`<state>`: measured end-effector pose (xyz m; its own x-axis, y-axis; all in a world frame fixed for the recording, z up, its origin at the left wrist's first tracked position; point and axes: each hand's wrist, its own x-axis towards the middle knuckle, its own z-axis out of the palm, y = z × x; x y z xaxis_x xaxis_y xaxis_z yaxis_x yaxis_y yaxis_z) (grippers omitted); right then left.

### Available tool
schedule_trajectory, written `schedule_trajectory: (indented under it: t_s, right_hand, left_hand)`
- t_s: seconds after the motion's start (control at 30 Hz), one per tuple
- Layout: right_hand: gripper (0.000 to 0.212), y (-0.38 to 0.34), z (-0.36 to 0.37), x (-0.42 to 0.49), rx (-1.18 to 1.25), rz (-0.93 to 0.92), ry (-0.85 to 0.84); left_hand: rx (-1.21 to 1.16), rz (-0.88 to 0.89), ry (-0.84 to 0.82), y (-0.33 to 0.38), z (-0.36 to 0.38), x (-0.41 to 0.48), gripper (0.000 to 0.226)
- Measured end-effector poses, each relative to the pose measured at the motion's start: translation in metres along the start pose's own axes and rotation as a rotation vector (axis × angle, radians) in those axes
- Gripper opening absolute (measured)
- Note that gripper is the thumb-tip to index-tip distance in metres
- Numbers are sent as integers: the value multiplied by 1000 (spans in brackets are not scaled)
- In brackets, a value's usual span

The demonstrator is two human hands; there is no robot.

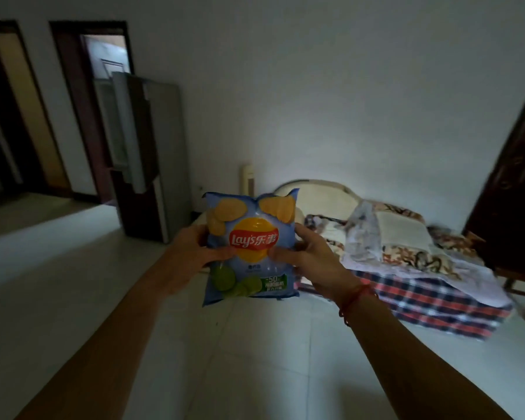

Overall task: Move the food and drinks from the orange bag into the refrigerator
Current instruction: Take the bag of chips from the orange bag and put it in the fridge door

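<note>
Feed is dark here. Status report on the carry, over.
Left hand and right hand both grip light-blue foil crisp bag, upright. Tall grey refrigerator ahead left, upper door open. Nothing seen in the way.

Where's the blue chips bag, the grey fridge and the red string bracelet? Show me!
Blue Lay's chip bag (253, 239): head view, on its red-and-yellow logo.
Grey refrigerator (169, 140): head view, on its side panel.
Red string bracelet (356, 294): head view, on the string's middle.
</note>
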<state>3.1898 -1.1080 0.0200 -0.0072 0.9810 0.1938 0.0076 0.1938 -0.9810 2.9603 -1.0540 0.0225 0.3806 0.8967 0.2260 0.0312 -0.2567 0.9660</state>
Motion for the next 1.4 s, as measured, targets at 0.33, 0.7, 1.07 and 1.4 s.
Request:
schedule_trajectory:
  t_s: [0.33, 0.7, 1.07, 1.4]
  right_hand:
    - [46, 8, 71, 69, 29, -13, -271]
    - [36, 33, 139, 149, 36, -35, -400]
    - [47, 81, 279, 309, 3, -39, -470]
    - [39, 97, 412, 467, 18, -7, -510]
  left_hand:
    - [5, -11, 228, 2, -70, -26, 36]
    - [-8, -56, 411, -27, -142, -10, 36]
    - [0, -115, 530, -83, -306, 54, 36]
    - [53, -146, 618, -115, -487, 147, 27]
